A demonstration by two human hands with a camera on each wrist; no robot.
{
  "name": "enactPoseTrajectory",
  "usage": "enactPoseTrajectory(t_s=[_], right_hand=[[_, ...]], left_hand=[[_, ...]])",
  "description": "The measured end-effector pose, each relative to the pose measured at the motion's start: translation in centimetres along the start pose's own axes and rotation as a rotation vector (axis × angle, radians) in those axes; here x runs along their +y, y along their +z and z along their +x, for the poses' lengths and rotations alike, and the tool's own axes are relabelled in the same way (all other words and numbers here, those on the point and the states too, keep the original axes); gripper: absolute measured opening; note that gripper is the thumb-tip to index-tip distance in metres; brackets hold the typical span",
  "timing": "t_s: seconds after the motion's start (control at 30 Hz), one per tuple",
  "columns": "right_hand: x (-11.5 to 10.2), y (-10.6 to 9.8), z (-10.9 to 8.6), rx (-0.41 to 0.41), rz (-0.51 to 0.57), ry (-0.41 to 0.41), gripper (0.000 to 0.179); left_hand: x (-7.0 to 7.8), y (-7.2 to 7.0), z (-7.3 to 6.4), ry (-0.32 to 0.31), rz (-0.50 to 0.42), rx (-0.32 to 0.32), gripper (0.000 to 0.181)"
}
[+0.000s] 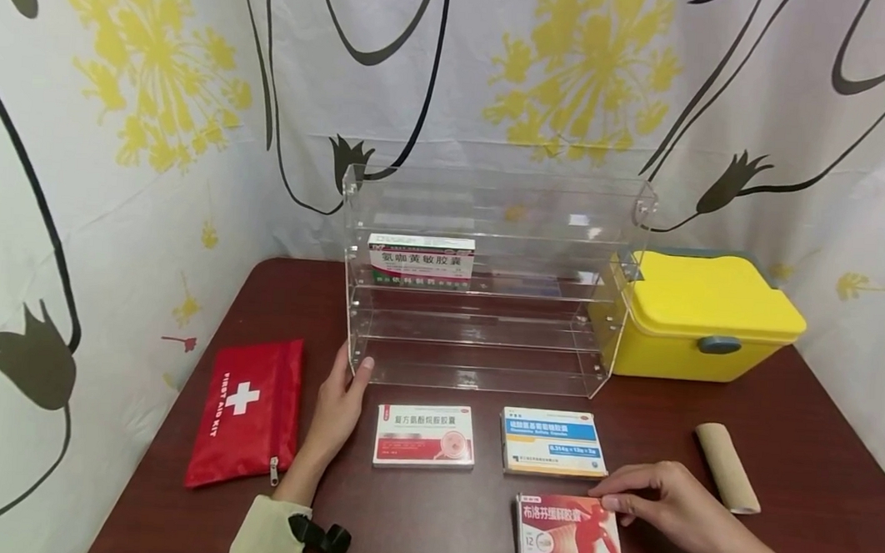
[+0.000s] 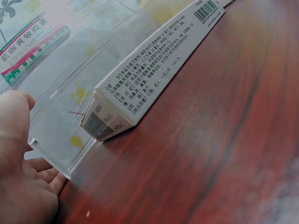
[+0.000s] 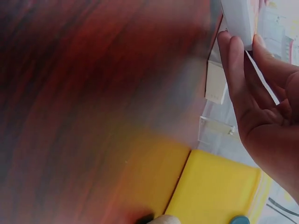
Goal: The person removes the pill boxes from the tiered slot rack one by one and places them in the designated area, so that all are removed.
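My left hand (image 1: 339, 409) holds the lower left corner of a clear acrylic rack (image 1: 475, 378), its thumb and fingers on opposite sides of the side panel. Upright on a rack tier, toward the left, is a green-and-white medicine box (image 1: 421, 263). The right hand (image 1: 667, 501) pinches a pink medicine box (image 1: 559, 546) by its upper right corner, thumb on the front; in the right wrist view the box's white edge (image 3: 238, 23) shows between thumb and fingers. Before the rack lie a red-and-white medicine box (image 1: 425, 426) and, right of it, a blue-and-white medicine box (image 1: 551, 441).
A red first aid pouch (image 1: 243, 420) lies at the left of the dark wooden table (image 1: 414, 526). Behind right, a yellow lidded case (image 1: 711, 316) stands against the rack's side. A cardboard tube (image 1: 729, 469) lies beyond my right hand. Patterned cloth hangs behind.
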State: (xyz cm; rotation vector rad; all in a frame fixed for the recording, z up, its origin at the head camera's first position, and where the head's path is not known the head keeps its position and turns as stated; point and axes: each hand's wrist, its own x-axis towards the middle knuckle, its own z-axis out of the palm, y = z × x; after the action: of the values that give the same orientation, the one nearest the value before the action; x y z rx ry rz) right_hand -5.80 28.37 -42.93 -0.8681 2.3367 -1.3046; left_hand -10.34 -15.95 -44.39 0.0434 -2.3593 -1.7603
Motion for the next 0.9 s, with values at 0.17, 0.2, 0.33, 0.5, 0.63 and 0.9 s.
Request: enactPoseTrajectory(t_s=[0.17,0.2,0.33,0.5,0.63,0.9], right_hand=[[0.47,0.43,-0.07,0.029,-0.043,0.022,0.015],[0.55,0.51,-0.11,0.034,-0.047,0.025,0.014],[0.81,0.77,-0.27,0.062,-0.064,0.016,0.014],[0.95,0.91,-0.27,0.087,-0.071,0.009,0.013],[0.97,0.97,-0.26,0.087,-0.070,0.022,0.013],[1.02,1.06,-0.27,0.099,-0.109,0.032,0.012]], left_hand=[[0.56,0.01,-0.19,-0.004,-0.015,-0.004,0.057],[0.60,0.00,-0.20,-0.005,-0.015,-0.003,0.057],[0.49,-0.06,-0.16,-0.004,-0.016,-0.006,0.057],[0.35,-0.10,-0.09,0.006,-0.014,-0.002,0.056],[0.34,-0.11,-0.15,0.003,-0.015,-0.002,0.056],[0.20,-0.03,-0.11,0.001,-0.016,0.001,0.056]])
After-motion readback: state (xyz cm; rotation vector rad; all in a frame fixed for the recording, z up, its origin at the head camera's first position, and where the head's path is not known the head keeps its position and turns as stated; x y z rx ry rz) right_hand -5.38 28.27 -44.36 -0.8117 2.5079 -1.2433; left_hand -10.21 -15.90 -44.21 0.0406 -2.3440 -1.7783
